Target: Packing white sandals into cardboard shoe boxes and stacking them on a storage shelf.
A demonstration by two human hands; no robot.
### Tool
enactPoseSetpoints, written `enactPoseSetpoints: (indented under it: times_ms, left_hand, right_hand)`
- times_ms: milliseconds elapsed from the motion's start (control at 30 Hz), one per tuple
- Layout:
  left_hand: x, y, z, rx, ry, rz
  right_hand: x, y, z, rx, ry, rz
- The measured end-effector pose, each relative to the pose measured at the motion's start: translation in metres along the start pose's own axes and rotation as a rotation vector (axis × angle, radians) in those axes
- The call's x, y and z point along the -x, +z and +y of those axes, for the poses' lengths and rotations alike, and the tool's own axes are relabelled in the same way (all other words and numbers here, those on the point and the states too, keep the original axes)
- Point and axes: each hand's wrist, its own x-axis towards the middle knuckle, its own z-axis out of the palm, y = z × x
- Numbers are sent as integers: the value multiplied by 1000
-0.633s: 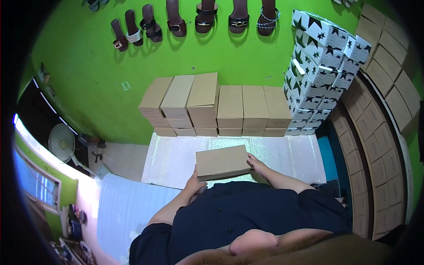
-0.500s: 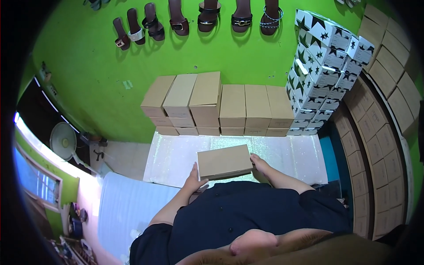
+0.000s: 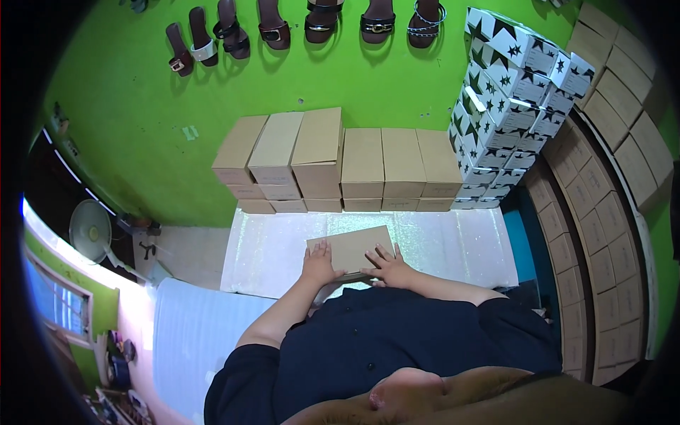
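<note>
A closed brown cardboard box (image 3: 352, 244) lies on the white sparkly tabletop (image 3: 265, 241), right in front of my body. My left hand (image 3: 319, 264) rests on the box's left part with its fingers stretched out over the lid. On the right part, my right hand (image 3: 388, 267) lies with its fingers spread, its fingertips on the lid near the front edge. Neither hand is wrapped round the box. What the box holds is hidden.
Stacked brown boxes (image 3: 363, 159) line the table's back edge. To their right rises a tall stack of white star-patterned boxes (image 3: 506, 106). Shelves of brown boxes (image 3: 602, 248) stand at far right, a fan (image 3: 91, 230) at left. Sandals (image 3: 322, 25) hang on the green wall.
Both hands have moved from the box's sides onto its lid, fingers now spread flat. The whole view has shifted slightly.
</note>
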Motion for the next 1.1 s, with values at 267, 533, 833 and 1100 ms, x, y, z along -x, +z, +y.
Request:
enactPoseSetpoints:
  times_ms: [267,533,833,1100]
  left_hand:
    - [-15,-13,17,-252,-38,-117]
    - [-20,-91,14,-109,70,-224]
    - [-39,-117,-10,13,-44,275]
    - [-22,-29,-34,-180,-8,361]
  right_hand:
    - [7,-5,-2,-20,-47,6]
    - [10,2,0,85,-59,213]
    - [9,8,1,99,-62,267]
    - [11,-7,-1,-1,3,103]
